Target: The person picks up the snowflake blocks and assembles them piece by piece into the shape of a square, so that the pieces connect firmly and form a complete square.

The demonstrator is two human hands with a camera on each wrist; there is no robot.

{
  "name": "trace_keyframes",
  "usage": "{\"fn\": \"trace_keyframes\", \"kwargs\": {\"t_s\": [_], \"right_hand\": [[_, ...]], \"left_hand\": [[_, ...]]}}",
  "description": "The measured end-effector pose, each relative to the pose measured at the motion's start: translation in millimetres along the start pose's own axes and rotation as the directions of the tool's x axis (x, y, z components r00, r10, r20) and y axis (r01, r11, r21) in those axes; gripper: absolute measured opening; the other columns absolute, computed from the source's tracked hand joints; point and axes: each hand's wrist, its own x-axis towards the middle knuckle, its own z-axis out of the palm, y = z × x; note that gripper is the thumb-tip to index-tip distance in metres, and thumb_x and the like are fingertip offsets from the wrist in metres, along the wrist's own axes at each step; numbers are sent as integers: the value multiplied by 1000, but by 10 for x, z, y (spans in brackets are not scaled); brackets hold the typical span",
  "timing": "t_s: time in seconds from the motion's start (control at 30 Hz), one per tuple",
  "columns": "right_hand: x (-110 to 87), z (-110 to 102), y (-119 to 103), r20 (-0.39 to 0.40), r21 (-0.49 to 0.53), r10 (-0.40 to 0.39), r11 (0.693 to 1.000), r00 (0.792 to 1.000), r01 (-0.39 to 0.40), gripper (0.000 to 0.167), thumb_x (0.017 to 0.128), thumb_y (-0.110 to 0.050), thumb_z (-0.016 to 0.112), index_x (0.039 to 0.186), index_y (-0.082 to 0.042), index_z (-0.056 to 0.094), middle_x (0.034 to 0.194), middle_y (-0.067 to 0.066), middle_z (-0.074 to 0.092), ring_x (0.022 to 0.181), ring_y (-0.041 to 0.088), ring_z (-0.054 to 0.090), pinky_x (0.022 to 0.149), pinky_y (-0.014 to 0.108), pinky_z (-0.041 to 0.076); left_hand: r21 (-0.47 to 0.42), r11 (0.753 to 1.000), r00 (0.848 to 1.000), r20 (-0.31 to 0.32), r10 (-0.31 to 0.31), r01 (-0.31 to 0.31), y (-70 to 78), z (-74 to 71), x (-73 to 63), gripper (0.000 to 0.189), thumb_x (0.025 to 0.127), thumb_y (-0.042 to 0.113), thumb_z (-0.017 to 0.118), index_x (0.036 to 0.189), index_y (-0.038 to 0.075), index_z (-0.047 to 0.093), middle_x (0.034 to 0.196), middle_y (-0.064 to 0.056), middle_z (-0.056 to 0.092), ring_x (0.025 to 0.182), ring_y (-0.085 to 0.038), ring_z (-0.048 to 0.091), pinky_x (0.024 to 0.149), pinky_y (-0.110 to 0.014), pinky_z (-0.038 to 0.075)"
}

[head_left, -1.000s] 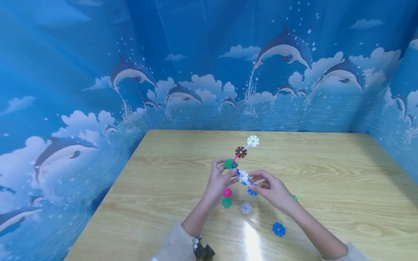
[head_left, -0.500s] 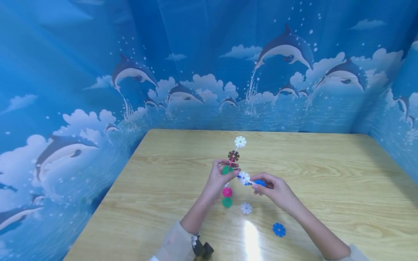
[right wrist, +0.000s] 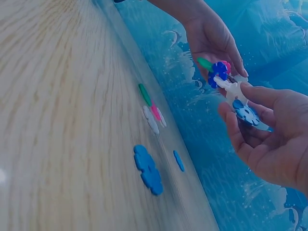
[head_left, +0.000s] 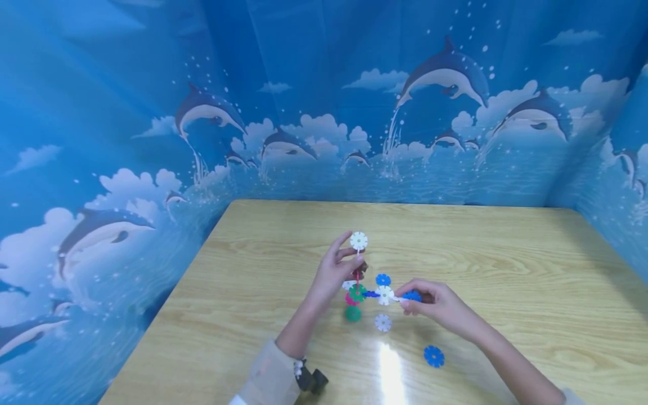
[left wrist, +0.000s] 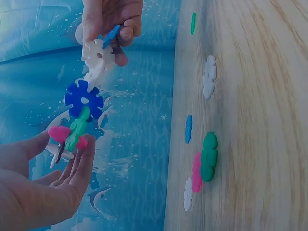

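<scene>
A chain of slotted snowflake discs is held above the table between both hands. In the head view its white end disc (head_left: 359,241) is uppermost, over a brown disc partly covered by fingers, a pink disc edge-on and a green disc (head_left: 357,293). From there it runs sideways through a dark blue disc (left wrist: 84,100) and a white disc (head_left: 385,295) to a blue disc (right wrist: 246,113). My left hand (head_left: 331,275) pinches the chain near the pink disc (left wrist: 58,134), thumb and fingertips on opposite sides. My right hand (head_left: 435,304) grips the white and blue end between thumb and fingers.
Loose discs lie on the wooden table (head_left: 253,315): green (head_left: 352,314), pale white (head_left: 383,323), blue (head_left: 433,356) and another blue (head_left: 383,279), plus pink and white ones behind the chain. A dolphin-print curtain (head_left: 324,101) surrounds the table's back and sides.
The white and brown end has swung from upper right to straight above the green disc, and the green disc has dropped. My left hand has shifted from the green disc toward the pink; my right moved slightly right and lower.
</scene>
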Motion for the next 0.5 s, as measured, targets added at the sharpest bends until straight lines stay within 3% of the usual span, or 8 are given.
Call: {"fn": "trace_keyframes", "kwargs": {"t_s": [0.17, 0.37, 0.5], "right_hand": [[-25, -36, 24, 25, -22, 11, 1000, 1000, -10, 27, 90, -18, 60, 111, -2, 60, 102, 19, 60, 86, 26, 61, 75, 32, 54], [-55, -68, -1, 28, -25, 30, 999, 999, -29, 31, 90, -19, 61, 116, -2, 57, 110, 16, 58, 93, 36, 59, 78, 29, 53], [-92, -122, 3, 20, -80, 20, 997, 1000, -18, 34, 91, -21, 59, 120, -3, 55, 114, 13, 57, 94, 28, 59, 77, 29, 53]], "left_hand": [[12, 1000, 1000, 23, 14, -14, 3, 4, -10, 62, 86, 3, 62, 140, 18, 38, 114, -14, 56, 84, -24, 64, 73, -34, 56], [-17, 1000, 999, 32, 12, -11, 14, 6, -14, 60, 86, 1, 61, 140, 16, 38, 113, -17, 56, 84, -27, 64, 73, -36, 56], [-22, 1000, 999, 32, 9, -8, 35, 3, -27, 62, 87, 0, 60, 141, 16, 36, 116, -20, 54, 83, -27, 64, 73, -36, 56]]}}
